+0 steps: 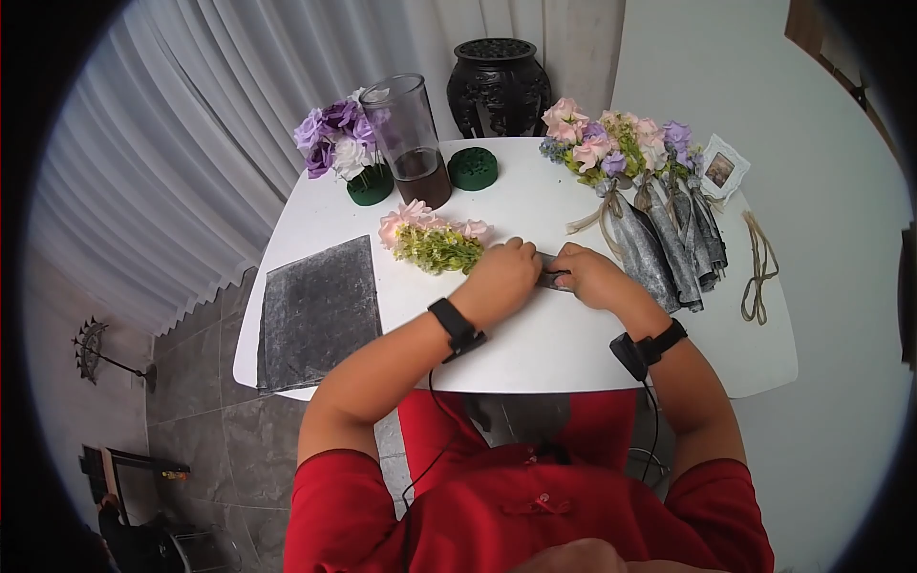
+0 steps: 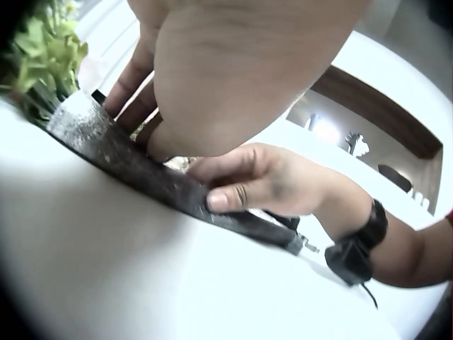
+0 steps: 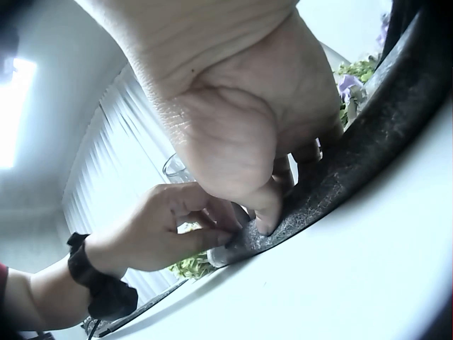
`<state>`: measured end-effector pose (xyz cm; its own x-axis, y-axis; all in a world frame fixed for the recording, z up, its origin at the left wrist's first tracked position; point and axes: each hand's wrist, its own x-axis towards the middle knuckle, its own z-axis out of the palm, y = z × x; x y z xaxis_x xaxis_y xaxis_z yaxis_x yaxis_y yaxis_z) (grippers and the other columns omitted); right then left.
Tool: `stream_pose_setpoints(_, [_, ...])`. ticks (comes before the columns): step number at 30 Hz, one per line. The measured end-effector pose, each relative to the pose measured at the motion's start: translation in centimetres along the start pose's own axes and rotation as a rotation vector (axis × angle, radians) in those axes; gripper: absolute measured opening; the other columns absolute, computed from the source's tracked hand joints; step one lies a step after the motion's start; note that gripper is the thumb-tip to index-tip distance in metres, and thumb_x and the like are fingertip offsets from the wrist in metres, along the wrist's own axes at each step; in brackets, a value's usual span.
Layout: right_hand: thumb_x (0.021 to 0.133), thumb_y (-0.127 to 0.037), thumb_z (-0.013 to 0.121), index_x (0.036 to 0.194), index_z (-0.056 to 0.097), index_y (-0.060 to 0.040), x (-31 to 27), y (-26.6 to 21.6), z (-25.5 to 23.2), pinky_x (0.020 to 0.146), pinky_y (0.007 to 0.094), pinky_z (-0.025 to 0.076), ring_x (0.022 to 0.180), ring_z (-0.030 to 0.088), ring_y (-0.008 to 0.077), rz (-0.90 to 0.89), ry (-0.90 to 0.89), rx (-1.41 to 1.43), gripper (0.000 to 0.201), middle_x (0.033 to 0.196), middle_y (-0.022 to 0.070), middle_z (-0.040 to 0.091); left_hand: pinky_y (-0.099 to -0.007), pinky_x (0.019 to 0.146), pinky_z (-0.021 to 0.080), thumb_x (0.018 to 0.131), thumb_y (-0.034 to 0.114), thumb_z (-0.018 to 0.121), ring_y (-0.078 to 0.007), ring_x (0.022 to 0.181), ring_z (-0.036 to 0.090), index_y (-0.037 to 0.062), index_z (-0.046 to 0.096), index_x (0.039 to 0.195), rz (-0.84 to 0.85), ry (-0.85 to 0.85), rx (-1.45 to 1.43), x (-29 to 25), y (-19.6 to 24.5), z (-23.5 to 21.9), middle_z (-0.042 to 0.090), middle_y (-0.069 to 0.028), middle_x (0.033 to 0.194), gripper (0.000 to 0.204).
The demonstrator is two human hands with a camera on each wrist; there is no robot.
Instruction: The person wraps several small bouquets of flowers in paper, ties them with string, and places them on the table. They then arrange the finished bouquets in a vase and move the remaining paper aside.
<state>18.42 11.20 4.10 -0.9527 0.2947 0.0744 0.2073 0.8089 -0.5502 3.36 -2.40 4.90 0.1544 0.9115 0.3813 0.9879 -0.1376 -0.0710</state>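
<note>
Midway between near and far edges of the table (image 1: 535, 358), our left hand (image 1: 504, 275) and right hand (image 1: 594, 277) pinch a grey wrap (image 2: 152, 168) beside pink flowers (image 1: 430, 237). We judge it's being rolled; tying next would need steady pressure.

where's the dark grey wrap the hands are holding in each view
Head: dark grey wrap, just right of centre, between left hand and right hand.
Left wrist: slants from upper left down past centre.
Right wrist: rises from below centre to upper right.
Shared landmark: yellow-green flowers beside the left hand.
</note>
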Motion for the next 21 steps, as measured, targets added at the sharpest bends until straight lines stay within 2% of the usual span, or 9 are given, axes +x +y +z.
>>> stream_pose_setpoints(4, [0.079, -0.009, 0.066, 0.102, 0.066, -0.0062, -0.3, 0.0, 0.6, 0.084, 0.0374, 0.044, 0.093, 0.057, 0.0309, -0.039, 0.055, -0.009, 0.023, 0.096, 0.0114, 0.058, -0.0322, 0.065, 0.047, 0.075, 0.012, 0.053, -0.0240, 0.078, 0.055, 0.0002, 0.057, 0.079, 0.038, 0.026, 0.221, -1.1, 2.1, 0.1, 0.055, -0.0106, 0.080, 0.013])
stream_pose_setpoints(7, [0.078, -0.009, 0.067, 0.101, 0.064, -0.0051, -0.9, -0.5, 0.9, 0.084, 0.0387, 0.044, 0.094, 0.056, 0.0315, -0.064, 0.098, -0.095, 0.024, 0.097, 0.0115, 0.057, -0.0312, 0.063, 0.047, 0.076, 0.013, 0.053, -0.0226, 0.078, 0.055, 0.0005, 0.057, 0.079, -0.011, 0.038, 0.256, -0.6, 2.4, 0.4, 0.055, -0.0104, 0.080, 0.013])
stream_pose_setpoints(9, [0.076, -0.010, 0.068, 0.098, 0.063, -0.0042, -1.4, -1.3, 1.0, 0.084, 0.0399, 0.045, 0.094, 0.056, 0.0315, -0.084, 0.275, -0.102, 0.023, 0.097, 0.0115, 0.057, -0.0312, 0.063, 0.047, 0.076, 0.012, 0.053, -0.0220, 0.077, 0.055, 0.0010, 0.058, 0.080, -0.016, 0.038, 0.273, -0.2, 2.1, 0.5, 0.055, -0.0094, 0.079, 0.013])
stream_pose_setpoints(12, [0.074, -0.011, 0.070, 0.093, 0.063, -0.0035, -2.4, -2.6, 0.5, 0.084, 0.0396, 0.045, 0.094, 0.056, 0.0306, -0.180, 0.353, -0.211, 0.022, 0.096, 0.0110, 0.057, -0.0334, 0.063, 0.048, 0.075, 0.011, 0.054, -0.0240, 0.077, 0.058, 0.0014, 0.060, 0.080, -0.034, -0.008, 0.201, 0.4, 1.1, 0.8, 0.057, -0.0106, 0.080, 0.012])
stream_pose_setpoints(15, [0.073, -0.011, 0.070, 0.090, 0.062, -0.0036, -2.3, -2.2, 0.2, 0.083, 0.0388, 0.046, 0.094, 0.057, 0.0290, -0.205, 0.256, -0.284, 0.020, 0.094, 0.0104, 0.057, -0.0375, 0.066, 0.050, 0.072, 0.011, 0.058, -0.0283, 0.078, 0.060, 0.0023, 0.062, 0.076, -0.035, -0.021, 0.060, 1.2, -0.7, 0.7, 0.060, -0.0131, 0.080, 0.010])
stream_pose_setpoints(19, [0.073, -0.010, 0.069, 0.088, 0.062, -0.0028, -1.4, -1.2, 0.2, 0.079, 0.0392, 0.048, 0.091, 0.059, 0.0287, -0.218, 0.203, -0.361, 0.018, 0.090, 0.0099, 0.058, -0.0417, 0.070, 0.049, 0.068, 0.013, 0.066, -0.0329, 0.080, 0.061, 0.0036, 0.065, 0.074, -0.071, -0.141, -0.071, 2.8, -2.3, 0.5, 0.063, -0.0146, 0.077, 0.011])
stream_pose_setpoints(21, [0.075, -0.008, 0.067, 0.086, 0.061, -0.0024, -0.9, -0.9, 0.3, 0.074, 0.0404, 0.049, 0.085, 0.061, 0.0296, -0.192, 0.179, -0.381, 0.014, 0.087, 0.0108, 0.059, -0.0399, 0.071, 0.049, 0.071, 0.016, 0.068, -0.0323, 0.080, 0.063, 0.0052, 0.068, 0.080, -0.148, -0.351, -0.121, 3.7, -2.9, 0.2, 0.065, -0.0140, 0.078, 0.014])
